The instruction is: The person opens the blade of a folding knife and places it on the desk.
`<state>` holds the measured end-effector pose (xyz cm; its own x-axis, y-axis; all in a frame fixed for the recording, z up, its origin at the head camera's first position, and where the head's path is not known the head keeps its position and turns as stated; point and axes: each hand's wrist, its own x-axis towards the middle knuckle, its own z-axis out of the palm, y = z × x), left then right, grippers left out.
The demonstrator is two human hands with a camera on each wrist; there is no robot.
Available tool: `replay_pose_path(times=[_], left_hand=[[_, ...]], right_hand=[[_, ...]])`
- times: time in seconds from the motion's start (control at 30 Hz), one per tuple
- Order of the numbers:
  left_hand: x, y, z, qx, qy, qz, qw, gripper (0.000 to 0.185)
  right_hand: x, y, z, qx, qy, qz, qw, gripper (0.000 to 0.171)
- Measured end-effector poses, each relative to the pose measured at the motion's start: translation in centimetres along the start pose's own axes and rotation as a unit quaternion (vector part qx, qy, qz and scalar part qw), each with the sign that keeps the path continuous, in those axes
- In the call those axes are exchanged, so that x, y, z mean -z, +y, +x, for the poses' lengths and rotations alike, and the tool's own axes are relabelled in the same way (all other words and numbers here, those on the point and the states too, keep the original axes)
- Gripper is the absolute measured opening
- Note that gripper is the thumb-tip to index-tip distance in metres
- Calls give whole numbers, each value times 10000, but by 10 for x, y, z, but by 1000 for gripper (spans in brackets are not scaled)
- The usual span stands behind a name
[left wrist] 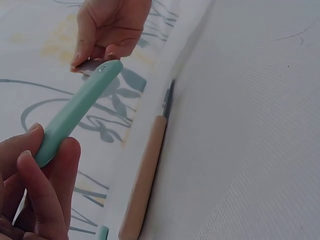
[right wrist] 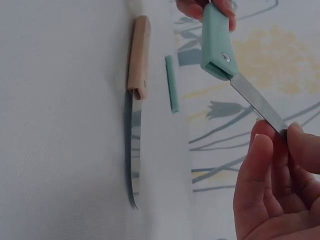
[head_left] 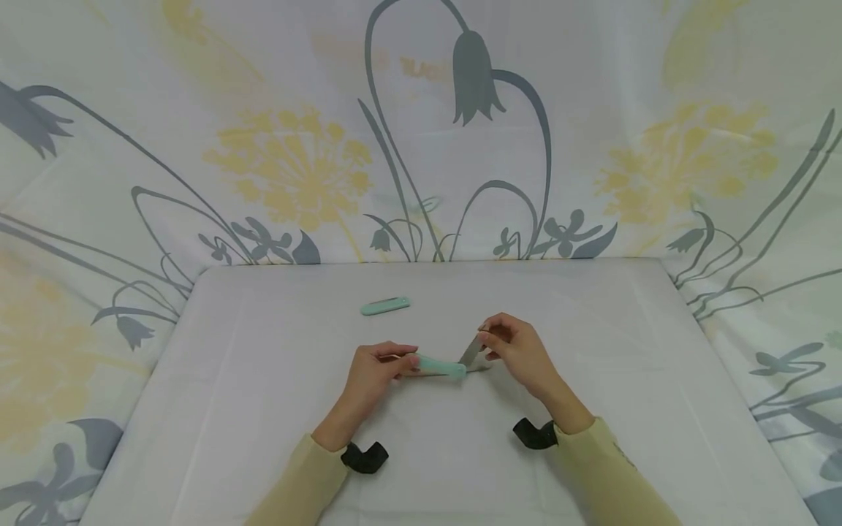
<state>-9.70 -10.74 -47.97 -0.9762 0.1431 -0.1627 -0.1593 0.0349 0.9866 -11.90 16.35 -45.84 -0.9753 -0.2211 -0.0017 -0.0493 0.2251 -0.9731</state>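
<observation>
Folding knife (head_left: 439, 365) between left hand (head_left: 375, 369) and right hand (head_left: 520, 351)

A mint-green folding knife (head_left: 439, 366) is held above the white cloth-covered surface (head_left: 263, 409), left hand (head_left: 371, 372) on its handle, right hand (head_left: 520, 349) on its blade. A wooden-handled knife (right wrist: 136, 95) lies beneath; a small mint-green closed folding knife (head_left: 385, 306) lies farther back, to the left.

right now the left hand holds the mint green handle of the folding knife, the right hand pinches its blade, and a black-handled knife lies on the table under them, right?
Not quite. The knife lying on the table has a wooden handle, light tan, not black; the right wrist view shows it plainly. The rest stands: the left hand holds the mint green handle, and the right hand pinches the blade.
</observation>
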Motion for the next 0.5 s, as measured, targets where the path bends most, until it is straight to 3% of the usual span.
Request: replay_pose_path(times=[0.23, 0.5], left_hand=[[1, 2, 3, -119, 175, -262, 9994, 30], [2, 1, 3, -23, 451, -409, 9981, 26]], right_hand=[[1, 3, -2, -437, 214, 714, 9963, 14], [-7, 9, -4, -743, 679, 1901, 9766, 5]])
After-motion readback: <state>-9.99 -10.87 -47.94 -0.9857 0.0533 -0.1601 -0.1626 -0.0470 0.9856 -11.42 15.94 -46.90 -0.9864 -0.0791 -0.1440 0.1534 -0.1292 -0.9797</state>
